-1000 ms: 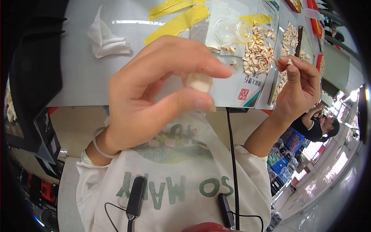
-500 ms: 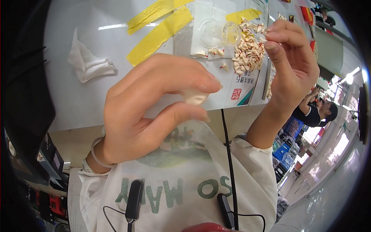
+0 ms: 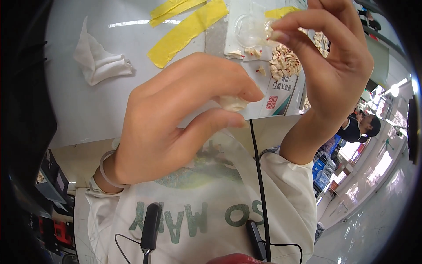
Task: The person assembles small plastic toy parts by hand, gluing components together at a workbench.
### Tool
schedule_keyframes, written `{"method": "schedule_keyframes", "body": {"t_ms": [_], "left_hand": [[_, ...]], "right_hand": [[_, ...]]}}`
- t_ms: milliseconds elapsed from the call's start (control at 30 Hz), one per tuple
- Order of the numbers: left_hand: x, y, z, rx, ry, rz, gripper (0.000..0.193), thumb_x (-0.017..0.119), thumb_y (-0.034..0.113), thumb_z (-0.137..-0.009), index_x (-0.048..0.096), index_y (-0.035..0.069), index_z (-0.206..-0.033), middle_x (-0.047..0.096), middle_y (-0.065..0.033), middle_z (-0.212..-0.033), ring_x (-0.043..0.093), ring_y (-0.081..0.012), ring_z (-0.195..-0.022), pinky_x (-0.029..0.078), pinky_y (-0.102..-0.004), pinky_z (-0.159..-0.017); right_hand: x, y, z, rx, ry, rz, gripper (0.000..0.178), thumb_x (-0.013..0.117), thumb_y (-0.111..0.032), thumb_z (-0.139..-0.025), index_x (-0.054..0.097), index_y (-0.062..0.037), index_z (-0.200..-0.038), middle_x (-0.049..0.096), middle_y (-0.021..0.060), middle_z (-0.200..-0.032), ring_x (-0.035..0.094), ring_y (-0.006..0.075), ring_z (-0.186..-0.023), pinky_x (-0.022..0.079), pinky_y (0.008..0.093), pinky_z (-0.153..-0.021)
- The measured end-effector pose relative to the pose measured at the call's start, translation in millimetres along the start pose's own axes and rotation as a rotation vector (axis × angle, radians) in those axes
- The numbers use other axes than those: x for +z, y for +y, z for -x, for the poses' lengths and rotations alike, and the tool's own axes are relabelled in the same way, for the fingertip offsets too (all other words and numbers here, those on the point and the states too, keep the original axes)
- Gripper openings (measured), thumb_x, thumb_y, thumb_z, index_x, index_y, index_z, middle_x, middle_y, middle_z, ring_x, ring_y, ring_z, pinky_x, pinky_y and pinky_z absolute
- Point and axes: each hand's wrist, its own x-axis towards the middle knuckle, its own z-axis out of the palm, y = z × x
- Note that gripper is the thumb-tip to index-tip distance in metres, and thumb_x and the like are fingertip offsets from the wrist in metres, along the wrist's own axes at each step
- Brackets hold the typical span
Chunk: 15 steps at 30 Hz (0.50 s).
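Observation:
My left hand (image 3: 176, 127) is raised close to the camera. Its thumb and forefinger pinch a small white lump (image 3: 233, 103). A pale bracelet circles that wrist. My right hand (image 3: 338, 75) is up at the top right, thumb and fingertips pinched on a tiny pale piece (image 3: 268, 31) with a red speck. It hangs just over a clear round dish (image 3: 246, 28). Below the dish lies a pile of pale shell-like bits (image 3: 285, 64) on a white sheet (image 3: 272, 94).
The white table (image 3: 88, 110) carries a crumpled white tissue (image 3: 99, 61) at the left and yellow tape strips (image 3: 184, 31) at the top. A black cable (image 3: 259, 176) runs down my shirt. Another person (image 3: 360, 127) stands far off at the right.
My right hand has moved left and nearer the camera, from over the pile to beside the clear dish. My left hand keeps its pinch on the white lump and looms larger.

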Motion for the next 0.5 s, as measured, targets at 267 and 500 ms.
{"method": "schedule_keyframes", "body": {"t_ms": [267, 500], "left_hand": [[-2, 1, -3, 0.016, -0.010, -0.019, 0.024, 0.063, -0.003, -0.066, 0.056, -0.006, -0.089, 0.056, -0.0161, -0.089, 0.055, -0.0234, -0.087, 0.043, -0.0282, -0.075], [-5, 0, 0, 0.045, -0.014, -0.043, 0.026, 0.063, -0.002, -0.066, 0.056, -0.006, -0.091, 0.054, -0.0169, -0.093, 0.054, -0.0232, -0.088, 0.044, -0.0281, -0.073]], "right_hand": [[-6, -5, -1, 0.049, -0.088, 0.028, 0.015, 0.067, 0.001, -0.043, 0.059, -0.0026, -0.056, 0.039, 0.0023, -0.065, 0.037, 0.0131, -0.061, 0.027, 0.0233, -0.055], [-8, -14, -6, 0.093, -0.068, 0.117, 0.016, 0.067, 0.000, -0.042, 0.059, -0.0034, -0.055, 0.038, 0.0017, -0.065, 0.036, 0.0132, -0.063, 0.027, 0.0236, -0.057]]}}
